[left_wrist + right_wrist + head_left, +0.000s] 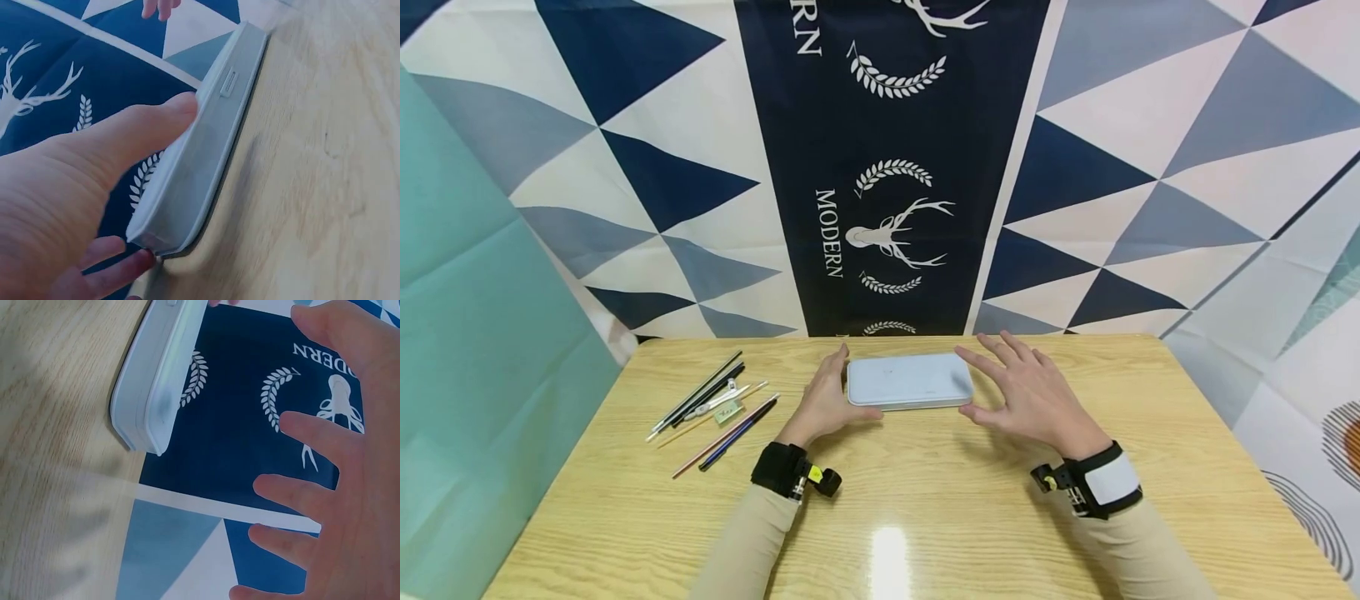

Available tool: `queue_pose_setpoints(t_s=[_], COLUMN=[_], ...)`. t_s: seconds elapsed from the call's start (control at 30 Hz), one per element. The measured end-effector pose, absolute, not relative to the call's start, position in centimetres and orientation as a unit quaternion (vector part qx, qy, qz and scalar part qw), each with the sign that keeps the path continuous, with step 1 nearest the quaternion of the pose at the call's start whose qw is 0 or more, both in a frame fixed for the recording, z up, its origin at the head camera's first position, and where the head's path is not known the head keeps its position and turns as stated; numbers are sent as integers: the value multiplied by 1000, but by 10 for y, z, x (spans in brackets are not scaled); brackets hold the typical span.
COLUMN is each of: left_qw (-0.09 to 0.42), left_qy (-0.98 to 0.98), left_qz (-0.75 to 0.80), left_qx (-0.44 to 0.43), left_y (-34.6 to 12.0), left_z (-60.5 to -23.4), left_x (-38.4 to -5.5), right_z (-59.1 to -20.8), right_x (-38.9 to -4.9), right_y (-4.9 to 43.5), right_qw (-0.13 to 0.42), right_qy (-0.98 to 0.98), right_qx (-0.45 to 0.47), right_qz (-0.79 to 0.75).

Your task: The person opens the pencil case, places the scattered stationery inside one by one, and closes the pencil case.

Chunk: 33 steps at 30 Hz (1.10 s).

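A pale grey-blue pencil case [910, 380] with rounded corners lies closed near the table's back edge. My left hand [829, 398] holds it at the left end, thumb along the front and fingers round that end. In the left wrist view the thumb [150, 128] meets the case's upper front edge, and a small clasp [229, 82] shows on its side. By the right end, my right hand [1028, 392] is spread with nothing in it. The right wrist view shows its fingers [294, 494] apart and off the case [153, 381].
Left of the case, several pens and thin sticks [730, 437] lie slanted on the wooden table [955, 517]. Among them are a white compass-like tool [711, 402] and a small greenish eraser-like block [728, 412]. A patterned cloth [895, 167] hangs directly behind the table.
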<state>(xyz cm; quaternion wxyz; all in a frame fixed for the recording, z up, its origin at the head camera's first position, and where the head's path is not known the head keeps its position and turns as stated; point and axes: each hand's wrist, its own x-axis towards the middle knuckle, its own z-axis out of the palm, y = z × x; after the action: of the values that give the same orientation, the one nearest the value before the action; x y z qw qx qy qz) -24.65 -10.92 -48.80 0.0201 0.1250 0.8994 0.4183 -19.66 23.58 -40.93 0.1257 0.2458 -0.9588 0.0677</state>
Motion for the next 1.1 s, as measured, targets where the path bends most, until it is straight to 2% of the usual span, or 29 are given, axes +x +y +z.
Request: queue_pose_setpoints(t_s=[0.2,0.47,0.73,0.97,1.1], left_qw=[40,35,35,36,29], left_qy=[905,920,918,915,915], left_qz=[410,383,389,397,398], left_qx=[104,82,69,58,55], left_y=[-101,-97,-94,-93,-93], left_z=[-475,-483,-480,-482,-481], left_x=[-240,-242,-241,-240,-240], right_z=[-410,-410,-408,-394,-393], right_x=[-196,-195,-192,-188,-187], right_y=[235,237,246,247,238], right_qw=[117,117,89,134,142], right_qy=[-961,-961,-969,-960,-956], right_qx=[240,237,211,223,239], right_qz=[75,82,94,101,97])
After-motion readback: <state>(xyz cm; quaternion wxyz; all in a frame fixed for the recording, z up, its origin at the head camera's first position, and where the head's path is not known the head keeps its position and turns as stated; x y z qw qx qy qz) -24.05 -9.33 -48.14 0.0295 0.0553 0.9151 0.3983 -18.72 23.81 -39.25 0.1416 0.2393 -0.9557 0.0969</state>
